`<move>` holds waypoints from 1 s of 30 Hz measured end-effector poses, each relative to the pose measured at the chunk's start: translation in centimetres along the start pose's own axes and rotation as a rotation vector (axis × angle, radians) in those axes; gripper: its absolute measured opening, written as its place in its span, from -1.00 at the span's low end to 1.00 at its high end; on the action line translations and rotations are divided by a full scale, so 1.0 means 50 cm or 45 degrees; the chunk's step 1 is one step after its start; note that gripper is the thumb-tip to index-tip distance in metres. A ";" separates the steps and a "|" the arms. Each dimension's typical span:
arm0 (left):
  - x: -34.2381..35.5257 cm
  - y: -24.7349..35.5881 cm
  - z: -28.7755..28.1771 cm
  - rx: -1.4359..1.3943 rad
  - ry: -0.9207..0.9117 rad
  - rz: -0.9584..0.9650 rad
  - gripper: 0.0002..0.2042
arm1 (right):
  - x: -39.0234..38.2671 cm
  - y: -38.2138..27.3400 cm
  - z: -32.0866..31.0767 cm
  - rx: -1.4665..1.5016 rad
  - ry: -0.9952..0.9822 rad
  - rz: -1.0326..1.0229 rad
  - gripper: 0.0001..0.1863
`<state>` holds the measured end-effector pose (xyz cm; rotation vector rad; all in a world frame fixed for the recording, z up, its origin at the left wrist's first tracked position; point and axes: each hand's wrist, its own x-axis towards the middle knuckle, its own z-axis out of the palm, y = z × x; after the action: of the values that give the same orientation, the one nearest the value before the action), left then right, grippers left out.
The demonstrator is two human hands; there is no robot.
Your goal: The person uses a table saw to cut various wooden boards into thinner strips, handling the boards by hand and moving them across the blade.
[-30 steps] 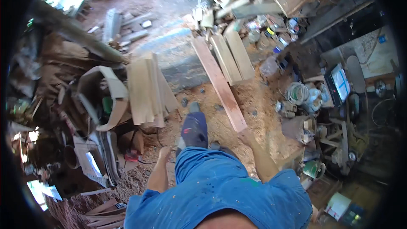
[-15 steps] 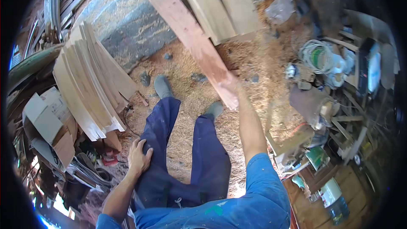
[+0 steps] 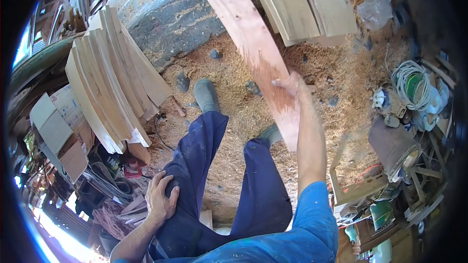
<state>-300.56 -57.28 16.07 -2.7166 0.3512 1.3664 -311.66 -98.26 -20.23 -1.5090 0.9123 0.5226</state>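
A long reddish wooden plank (image 3: 243,29) slants from the top of the view down toward my right foot, with a darker patch across its lower part. My right hand (image 3: 293,85) grips the plank's right edge a little above its near end, with the thumb over the top face. The fingers beneath the board are hidden. My left hand (image 3: 161,197) rests on my left thigh, fingers stretched out, holding nothing. Dark blue trousers (image 3: 207,141) cover my legs, and a grey shoe (image 3: 206,95) shows beside the plank.
Pale boards (image 3: 287,7) lie right of the plank, and a stack of curved boards (image 3: 105,78) stands at left. Cardboard boxes (image 3: 53,122) sit below that stack. Sawdust (image 3: 224,160) covers the ground. A coiled cable (image 3: 412,85) and clutter fill the right side. A concrete slab (image 3: 165,24) lies ahead.
The whole view has shifted, so things sit farther right. My right hand now holds the plank higher up from its near end. My left hand stays on the thigh.
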 end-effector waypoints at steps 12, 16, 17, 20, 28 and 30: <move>-0.002 -0.062 -0.026 -0.191 -0.027 0.118 -0.61 | -0.226 -0.255 0.109 -0.908 0.468 0.134 -0.19; -0.032 -0.117 -0.075 -0.356 -0.008 0.096 -0.60 | -0.332 -0.434 0.109 -1.122 0.394 0.132 -0.16; -0.024 -0.130 -0.094 -0.387 0.003 0.126 -0.59 | -0.357 -0.464 0.092 -1.230 0.428 0.074 -0.15; -0.035 -0.184 -0.130 -0.493 0.060 0.122 -0.64 | -0.372 -0.595 0.082 -1.410 0.473 -0.062 -0.18; -0.006 -0.361 -0.339 -0.820 -0.004 0.050 -0.63 | -0.252 -0.928 0.052 -1.312 0.312 0.213 -0.22; 0.039 -0.377 -0.450 -0.825 0.148 0.044 -0.64 | -0.180 -0.928 -0.030 -1.513 0.246 0.124 -0.21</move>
<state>-277.35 -43.21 27.40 -3.3196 -0.0613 1.5487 -280.62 -99.69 15.38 -2.6139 0.8434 1.1157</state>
